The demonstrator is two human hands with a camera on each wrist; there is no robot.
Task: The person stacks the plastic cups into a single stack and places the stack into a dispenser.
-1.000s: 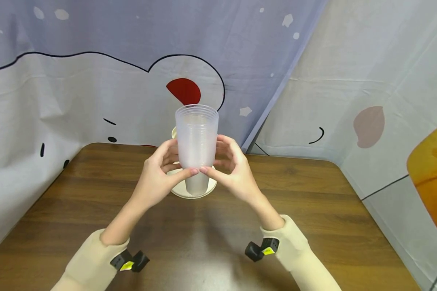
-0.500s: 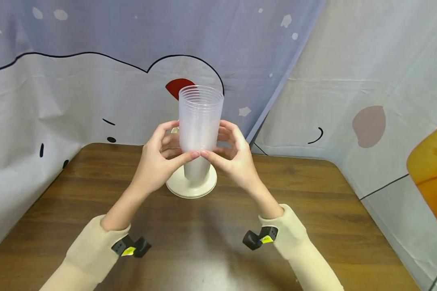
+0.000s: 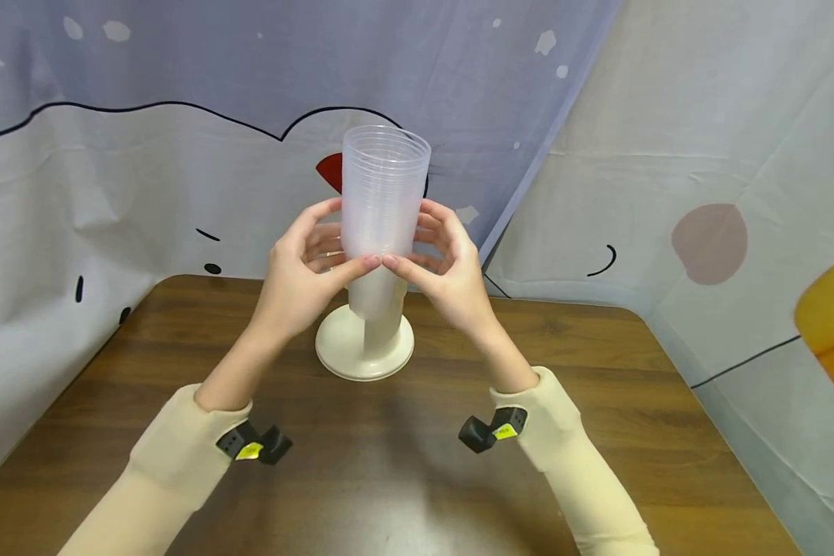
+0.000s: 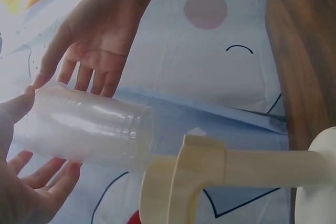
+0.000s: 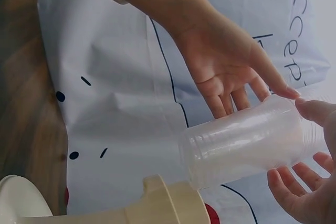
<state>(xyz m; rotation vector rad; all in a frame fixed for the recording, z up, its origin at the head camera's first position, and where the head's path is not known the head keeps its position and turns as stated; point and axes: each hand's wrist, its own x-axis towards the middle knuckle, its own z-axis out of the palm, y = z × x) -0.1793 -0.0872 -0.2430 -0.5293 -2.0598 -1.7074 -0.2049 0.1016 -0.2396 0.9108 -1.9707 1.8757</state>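
A tall stack of nested, translucent plastic cups (image 3: pixel 384 193) is held between both hands above the wooden table, its several rims showing at the upper end in the head view. The left hand (image 3: pixel 293 262) grips it from the left and the right hand (image 3: pixel 459 266) from the right. Both thumbs lie across the near side, their tips almost meeting, with the other fingers around the sides. Behind and below the cups stands a cream-coloured stand (image 3: pixel 340 344) with a round base and a post. In the left wrist view its wider, curved head (image 4: pixel 184 182) lies close to the cups.
The brown wooden table (image 3: pixel 563 401) extends around the stand. A printed cloth (image 3: pixel 181 177) with cartoon shapes hangs along its back and sides. Small black cameras are strapped to both cream sleeves (image 3: pixel 170 448).
Both hands have moved up in the head view with the cup stack between them. More of the stand's base and post now shows below the cups.
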